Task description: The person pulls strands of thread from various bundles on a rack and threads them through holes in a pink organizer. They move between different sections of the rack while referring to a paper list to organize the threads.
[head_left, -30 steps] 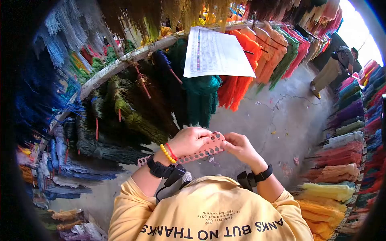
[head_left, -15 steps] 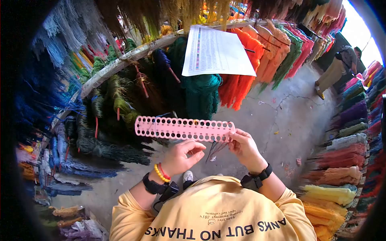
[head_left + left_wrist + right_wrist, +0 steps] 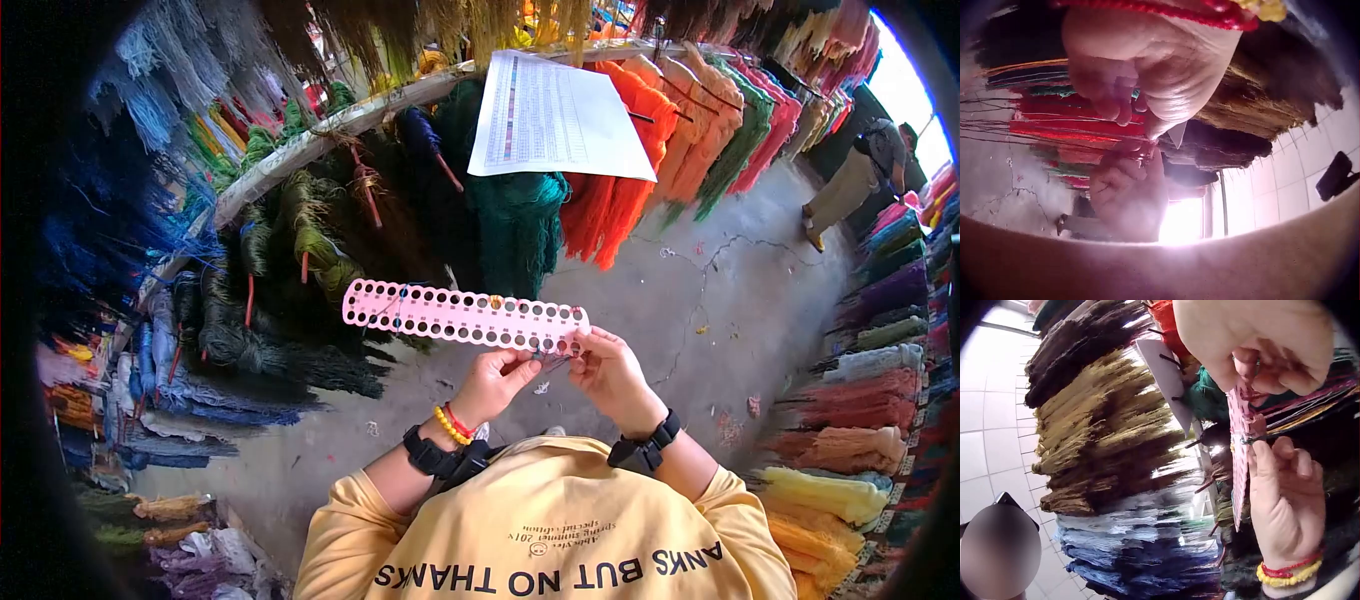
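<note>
I've got a printed chart sheet (image 3: 560,118) draped over teal yarn hanks (image 3: 515,235), orange hanks (image 3: 610,200) alongside, and a bystander (image 3: 860,175) standing on the cracked concrete floor (image 3: 700,300).

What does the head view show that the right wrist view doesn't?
Head only: the pink hole-punched strip at full length, the concrete floor, a distant person. Right wrist only: a white tiled wall and the left hand pinching a dark thread. Both: the right hand holding the strip's end, the beaded bracelets, hanging yarn skeins.
</note>
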`<state>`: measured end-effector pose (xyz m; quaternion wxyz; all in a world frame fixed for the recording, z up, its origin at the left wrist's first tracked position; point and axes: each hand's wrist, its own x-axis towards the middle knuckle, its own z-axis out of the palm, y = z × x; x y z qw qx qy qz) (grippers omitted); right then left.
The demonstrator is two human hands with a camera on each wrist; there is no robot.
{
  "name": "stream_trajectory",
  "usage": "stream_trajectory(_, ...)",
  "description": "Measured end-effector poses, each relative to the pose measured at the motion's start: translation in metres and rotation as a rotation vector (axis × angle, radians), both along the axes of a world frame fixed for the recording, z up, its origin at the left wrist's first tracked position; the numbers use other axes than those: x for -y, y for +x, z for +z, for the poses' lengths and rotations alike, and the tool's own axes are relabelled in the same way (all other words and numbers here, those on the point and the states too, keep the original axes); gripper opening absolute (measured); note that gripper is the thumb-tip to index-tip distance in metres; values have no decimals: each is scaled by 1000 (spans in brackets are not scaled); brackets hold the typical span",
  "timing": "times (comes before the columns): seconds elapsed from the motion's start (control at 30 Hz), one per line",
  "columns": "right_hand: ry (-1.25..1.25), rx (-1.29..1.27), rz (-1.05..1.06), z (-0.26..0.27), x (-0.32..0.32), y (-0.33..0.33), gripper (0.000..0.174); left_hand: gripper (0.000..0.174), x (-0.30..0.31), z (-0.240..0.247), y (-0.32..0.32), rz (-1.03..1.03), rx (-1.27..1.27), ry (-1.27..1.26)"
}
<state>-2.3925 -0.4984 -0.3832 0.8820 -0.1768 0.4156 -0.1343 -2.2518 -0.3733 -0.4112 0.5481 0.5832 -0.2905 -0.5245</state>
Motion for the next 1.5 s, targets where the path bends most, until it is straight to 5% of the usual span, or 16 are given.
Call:
stream_trajectory(0.2,-3,-3,-21,0,2,-6,9,17,-11,-1,-1,16,391,-110)
stream_trajectory(0.3,6,13,-12,-4,1,-6,9,17,-6,11,-6,28,347,-55)
stream_trajectory(0.4,23,29,-6,-7,-1,-6,10,17,4,2,-21,168,-256,-103)
stream_trajectory(0.73,21,6,-95,-2,2,-5,9,18,-44,-29,-10,-27,-124,221)
stream_trajectory(0.93,-46,47,-124,1,15,-11,8,15,-194,-132,10,-112,-262,721)
stream_trajectory(1.0,-61,62,-130,-1,17,-12,7,16,-274,-161,9,57,-345,998)
stream_trajectory(1.07,-52,47,-124,-5,19,-13,7,17,-373,-224,14,-79,-151,1156)
stream_trajectory(1.1,-44,39,-116,-6,19,-13,6,18,-409,-255,27,-30,-300,1144)
stream_trajectory(1.2,-27,49,-81,-6,18,-10,6,17,-352,-191,29,-105,378,1194)
stream_trajectory(1.3,-6,62,-44,-12,15,-7,5,36,-268,-165,21,185,1001,830)
stream_trajectory(1.33,0,60,-36,-12,14,-6,6,47,-228,-141,23,183,919,751)
stream_trajectory(1.4,10,58,-23,-11,11,-3,6,41,-154,-90,19,261,1031,409)
stream_trajectory(1.5,26,106,1,-9,10,-6,6,33,-80,-26,13,261,847,128)
